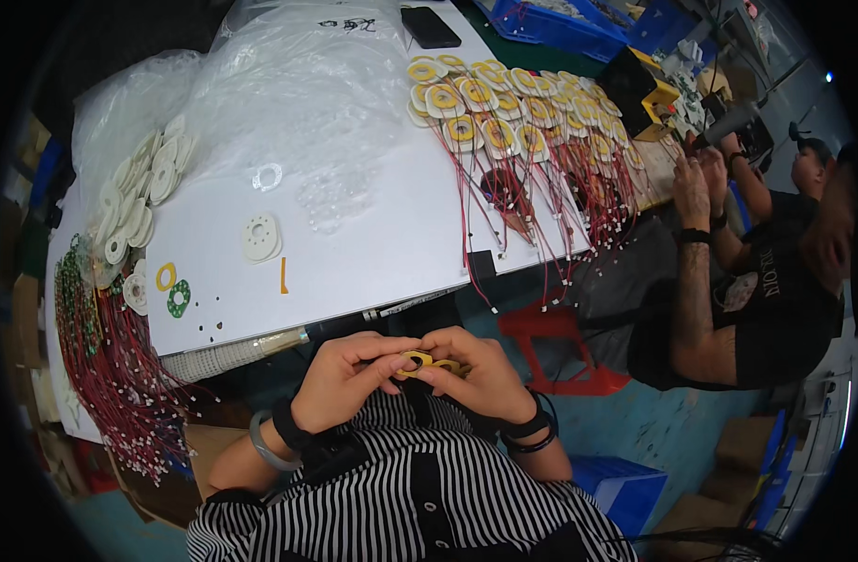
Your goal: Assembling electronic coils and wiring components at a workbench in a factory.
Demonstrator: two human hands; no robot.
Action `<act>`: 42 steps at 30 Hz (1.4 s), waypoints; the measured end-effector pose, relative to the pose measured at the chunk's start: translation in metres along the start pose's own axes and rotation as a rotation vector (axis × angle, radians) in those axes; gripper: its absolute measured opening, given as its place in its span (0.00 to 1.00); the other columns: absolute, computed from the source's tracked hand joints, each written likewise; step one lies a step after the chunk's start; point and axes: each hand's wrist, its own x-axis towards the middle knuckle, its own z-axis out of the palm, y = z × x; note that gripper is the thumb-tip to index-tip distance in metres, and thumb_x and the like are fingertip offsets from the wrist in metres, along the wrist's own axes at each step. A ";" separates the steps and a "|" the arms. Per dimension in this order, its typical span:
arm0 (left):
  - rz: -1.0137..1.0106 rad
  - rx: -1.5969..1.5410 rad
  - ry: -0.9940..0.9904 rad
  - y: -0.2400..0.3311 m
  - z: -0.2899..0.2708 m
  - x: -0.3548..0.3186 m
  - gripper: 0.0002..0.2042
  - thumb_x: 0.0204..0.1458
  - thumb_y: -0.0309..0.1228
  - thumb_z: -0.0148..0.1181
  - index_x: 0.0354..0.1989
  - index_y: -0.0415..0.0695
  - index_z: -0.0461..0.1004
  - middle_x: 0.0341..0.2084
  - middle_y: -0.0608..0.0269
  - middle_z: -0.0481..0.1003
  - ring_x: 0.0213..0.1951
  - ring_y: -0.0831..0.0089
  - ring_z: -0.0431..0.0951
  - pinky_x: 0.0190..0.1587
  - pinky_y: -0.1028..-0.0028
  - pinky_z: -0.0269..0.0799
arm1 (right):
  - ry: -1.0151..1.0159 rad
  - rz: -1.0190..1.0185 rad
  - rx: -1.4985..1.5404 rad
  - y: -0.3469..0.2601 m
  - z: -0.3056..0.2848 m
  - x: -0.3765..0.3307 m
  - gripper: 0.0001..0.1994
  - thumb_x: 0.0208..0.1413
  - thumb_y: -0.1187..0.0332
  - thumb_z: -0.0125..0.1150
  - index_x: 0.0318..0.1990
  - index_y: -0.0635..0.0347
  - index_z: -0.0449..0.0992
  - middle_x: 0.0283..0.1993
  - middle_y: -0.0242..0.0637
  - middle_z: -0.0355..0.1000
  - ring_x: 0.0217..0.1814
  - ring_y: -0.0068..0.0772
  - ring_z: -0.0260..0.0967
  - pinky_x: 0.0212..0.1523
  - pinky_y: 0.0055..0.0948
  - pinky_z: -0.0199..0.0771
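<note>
My left hand and my right hand meet in front of my striped top, below the table's front edge. Between their fingertips is a yellow ring, pinched from both sides. More yellow ring material shows under my right fingers, partly hidden, so I cannot tell how many pieces there are. On the white table ahead lie a flat yellow ring, a green ring-shaped circuit board, a white plastic disc and an orange strip.
Many white-and-yellow discs with red wires cover the table's right. Clear plastic bags spread across the back left, near white discs. Wire bundles hang off the left edge. At right, a co-worker sits beyond a red stool.
</note>
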 end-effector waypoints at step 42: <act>0.062 0.229 0.188 0.005 0.008 -0.010 0.09 0.54 0.21 0.60 0.44 0.35 0.77 0.34 0.59 0.79 0.30 0.81 0.78 0.33 0.82 0.76 | 0.254 -0.325 -0.160 -0.009 0.014 -0.005 0.10 0.52 0.75 0.65 0.43 0.62 0.78 0.32 0.38 0.75 0.25 0.26 0.71 0.25 0.22 0.68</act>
